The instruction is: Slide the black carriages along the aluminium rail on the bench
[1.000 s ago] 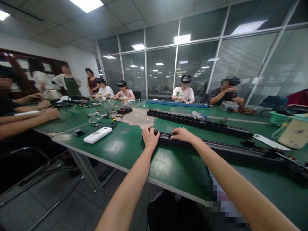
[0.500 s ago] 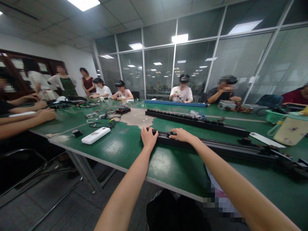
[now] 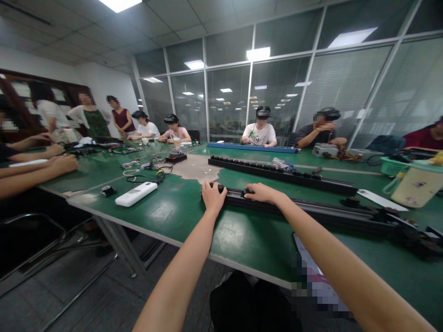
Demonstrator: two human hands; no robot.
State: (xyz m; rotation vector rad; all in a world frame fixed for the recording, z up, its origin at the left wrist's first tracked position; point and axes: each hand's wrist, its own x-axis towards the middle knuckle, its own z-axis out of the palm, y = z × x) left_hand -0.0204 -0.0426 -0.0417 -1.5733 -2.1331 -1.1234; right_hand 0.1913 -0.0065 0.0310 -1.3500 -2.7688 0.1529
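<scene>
A long black power strip (image 3: 311, 210) lies across the green table (image 3: 180, 216) in front of me. My left hand (image 3: 213, 197) is closed around its left end, fingers curled over the top. My right hand (image 3: 260, 192) rests on the strip a little to the right, fingertips pinched on a small black part that I cannot make out. Both my arms reach forward from the bottom of the view.
A second black strip (image 3: 280, 174) and a blue one (image 3: 252, 148) lie farther back. A white remote-like unit (image 3: 136, 193), cables (image 3: 152, 175), a green basket (image 3: 394, 166) and a cream bag (image 3: 418, 186) are on the table. Several people sit around it; other arms (image 3: 38, 170) rest at left.
My hands have stayed on the strip's left end. The view has shifted slightly to the right; nothing else has visibly moved.
</scene>
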